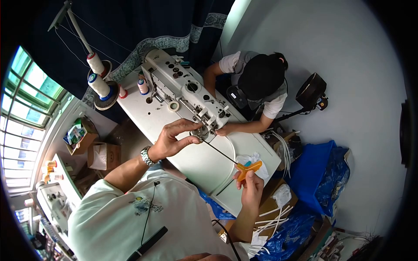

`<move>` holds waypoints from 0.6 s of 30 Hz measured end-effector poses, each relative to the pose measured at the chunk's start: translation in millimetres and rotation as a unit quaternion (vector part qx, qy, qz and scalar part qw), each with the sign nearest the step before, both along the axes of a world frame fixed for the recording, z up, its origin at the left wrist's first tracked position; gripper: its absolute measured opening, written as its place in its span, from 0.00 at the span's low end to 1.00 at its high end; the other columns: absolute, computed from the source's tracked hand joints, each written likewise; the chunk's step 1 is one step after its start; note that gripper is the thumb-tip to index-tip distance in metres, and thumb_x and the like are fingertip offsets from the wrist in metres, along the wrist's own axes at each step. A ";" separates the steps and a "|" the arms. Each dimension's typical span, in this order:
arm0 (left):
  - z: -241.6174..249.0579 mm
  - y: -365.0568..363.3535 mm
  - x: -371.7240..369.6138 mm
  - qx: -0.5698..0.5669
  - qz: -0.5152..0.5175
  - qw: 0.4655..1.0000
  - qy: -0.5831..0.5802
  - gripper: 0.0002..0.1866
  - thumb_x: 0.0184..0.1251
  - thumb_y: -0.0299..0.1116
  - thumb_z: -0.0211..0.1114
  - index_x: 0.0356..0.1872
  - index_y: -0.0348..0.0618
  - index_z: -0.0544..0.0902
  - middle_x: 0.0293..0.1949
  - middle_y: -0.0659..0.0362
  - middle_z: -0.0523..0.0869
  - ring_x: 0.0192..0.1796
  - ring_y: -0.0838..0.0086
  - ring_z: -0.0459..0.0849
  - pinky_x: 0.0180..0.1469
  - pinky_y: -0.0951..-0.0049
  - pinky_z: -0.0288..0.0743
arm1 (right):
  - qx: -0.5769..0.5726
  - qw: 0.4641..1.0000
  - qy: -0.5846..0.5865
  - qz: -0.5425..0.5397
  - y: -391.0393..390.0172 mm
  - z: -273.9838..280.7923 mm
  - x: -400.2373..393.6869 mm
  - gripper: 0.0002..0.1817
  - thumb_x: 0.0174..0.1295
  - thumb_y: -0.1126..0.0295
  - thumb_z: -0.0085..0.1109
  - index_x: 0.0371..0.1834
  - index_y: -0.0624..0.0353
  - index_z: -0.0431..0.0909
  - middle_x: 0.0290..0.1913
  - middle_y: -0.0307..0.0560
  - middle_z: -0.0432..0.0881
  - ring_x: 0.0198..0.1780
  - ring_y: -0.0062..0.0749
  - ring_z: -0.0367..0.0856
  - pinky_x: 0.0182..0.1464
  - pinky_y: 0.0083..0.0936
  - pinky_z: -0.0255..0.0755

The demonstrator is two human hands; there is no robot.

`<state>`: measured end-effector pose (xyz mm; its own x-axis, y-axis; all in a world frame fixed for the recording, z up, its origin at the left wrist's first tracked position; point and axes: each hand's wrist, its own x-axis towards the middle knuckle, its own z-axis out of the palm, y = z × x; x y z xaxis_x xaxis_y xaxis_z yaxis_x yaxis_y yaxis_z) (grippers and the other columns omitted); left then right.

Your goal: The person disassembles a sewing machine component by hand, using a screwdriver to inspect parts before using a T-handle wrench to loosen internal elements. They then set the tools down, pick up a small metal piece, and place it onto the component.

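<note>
My right hand (250,187) is closed round the orange handle (249,170) of a tool with a long thin dark shaft (220,151). The shaft points up and left to the needle end of a white sewing machine (191,89). There my left hand (179,135), with a watch on its wrist, has thumb and forefinger bent close together around a small metal part (201,132) at the shaft's tip. Whether these fingers grip it is too small to tell. A co-worker's hand (224,130) rests close beside the same machine end.
The co-worker (261,78) in a black cap leans in across the white table (204,169). Thread cones (99,85) stand at the upper left. A crumpled white cloth (257,163) lies near the table's right end. Blue bags (320,174) and cardboard boxes (103,155) are around it.
</note>
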<state>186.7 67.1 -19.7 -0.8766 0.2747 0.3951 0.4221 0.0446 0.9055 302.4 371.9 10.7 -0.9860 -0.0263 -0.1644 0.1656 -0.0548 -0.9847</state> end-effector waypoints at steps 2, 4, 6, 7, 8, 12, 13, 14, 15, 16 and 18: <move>1.3 0.0 3.2 -0.003 0.001 1.000 -0.009 0.25 0.62 0.32 0.78 0.60 0.42 0.85 0.47 0.53 0.90 0.50 0.66 0.88 0.52 0.68 0.82 | -0.099 0.993 -0.039 -0.040 -6.5 1.6 -0.9 0.28 0.81 0.51 0.47 0.49 0.70 0.85 0.36 0.50 0.89 0.27 0.19 0.77 0.28 0.16 0.65; 2.1 0.6 6.9 -0.025 -0.014 0.999 -0.031 0.25 0.62 0.30 0.76 0.62 0.39 0.84 0.50 0.53 0.88 0.54 0.68 0.86 0.57 0.68 0.82 | -0.072 0.996 -0.029 -0.047 -9.5 3.1 -0.6 0.28 0.81 0.51 0.47 0.53 0.69 0.83 0.34 0.48 0.88 0.29 0.19 0.78 0.29 0.16 0.65; -3.9 2.9 5.0 0.017 -0.033 0.997 -0.068 0.28 0.62 0.29 0.76 0.65 0.38 0.81 0.54 0.53 0.86 0.57 0.68 0.85 0.61 0.66 0.82 | -0.046 0.997 -0.018 -0.055 -16.1 9.1 -2.8 0.28 0.81 0.51 0.47 0.57 0.69 0.81 0.33 0.46 0.87 0.30 0.19 0.79 0.30 0.16 0.66; -5.8 3.8 4.5 0.058 -0.052 0.991 -0.106 0.31 0.63 0.28 0.76 0.67 0.37 0.78 0.58 0.53 0.85 0.60 0.68 0.84 0.64 0.65 0.81 | 0.009 0.999 0.019 -0.048 -21.8 17.6 -5.2 0.27 0.81 0.52 0.47 0.60 0.68 0.78 0.32 0.45 0.86 0.31 0.20 0.79 0.33 0.17 0.67; -4.9 5.0 4.7 0.059 -0.052 0.991 -0.107 0.31 0.63 0.28 0.76 0.67 0.37 0.78 0.58 0.53 0.85 0.60 0.68 0.84 0.64 0.65 0.81 | 0.065 0.996 0.055 -0.040 -25.0 22.3 -6.0 0.27 0.81 0.52 0.47 0.64 0.68 0.75 0.31 0.44 0.85 0.32 0.20 0.79 0.35 0.17 0.69; -11.2 5.3 -1.5 0.121 -0.079 0.956 -0.255 0.39 0.63 0.28 0.76 0.74 0.34 0.68 0.66 0.52 0.80 0.67 0.69 0.79 0.73 0.65 0.73 | 0.077 0.991 0.107 -0.006 -24.7 10.8 -6.4 0.25 0.81 0.54 0.47 0.66 0.66 0.71 0.36 0.45 0.85 0.34 0.21 0.78 0.40 0.18 0.70; -15.8 4.4 -3.8 0.104 -0.089 0.955 -0.263 0.40 0.63 0.28 0.76 0.75 0.33 0.66 0.67 0.52 0.79 0.69 0.69 0.77 0.74 0.65 0.71 | 0.066 0.991 0.120 -0.008 -26.0 8.7 -7.6 0.24 0.81 0.54 0.47 0.64 0.66 0.72 0.37 0.45 0.85 0.35 0.21 0.77 0.40 0.18 0.70; -18.3 4.6 -4.5 0.105 -0.089 0.955 -0.263 0.40 0.63 0.28 0.76 0.75 0.33 0.66 0.67 0.52 0.79 0.69 0.69 0.77 0.74 0.65 0.71 | 0.055 0.990 0.132 -0.011 -26.6 7.6 -8.6 0.23 0.81 0.54 0.46 0.62 0.65 0.74 0.39 0.46 0.85 0.35 0.21 0.77 0.41 0.19 0.71; -20.6 4.8 -4.2 0.106 -0.089 0.954 -0.265 0.39 0.64 0.28 0.76 0.74 0.33 0.67 0.67 0.52 0.78 0.69 0.69 0.77 0.74 0.66 0.70 | 0.056 0.990 0.131 -0.011 -27.0 7.3 -9.6 0.23 0.81 0.54 0.46 0.62 0.65 0.74 0.39 0.46 0.85 0.35 0.21 0.77 0.41 0.19 0.71; -21.3 5.0 -3.9 0.106 -0.090 0.954 -0.267 0.38 0.64 0.28 0.76 0.73 0.33 0.68 0.68 0.52 0.78 0.69 0.69 0.76 0.74 0.67 0.70 | 0.059 0.991 0.123 -0.013 -27.6 7.4 -11.0 0.23 0.81 0.54 0.46 0.61 0.64 0.74 0.40 0.45 0.85 0.35 0.21 0.77 0.40 0.18 0.70; -13.8 5.1 -5.1 0.105 -0.096 0.949 -0.280 0.38 0.64 0.28 0.76 0.74 0.34 0.68 0.67 0.53 0.77 0.69 0.70 0.76 0.74 0.67 0.70 | 0.063 0.991 0.116 -0.015 -28.4 4.2 -12.6 0.22 0.81 0.53 0.46 0.59 0.64 0.75 0.40 0.45 0.85 0.35 0.20 0.76 0.40 0.18 0.69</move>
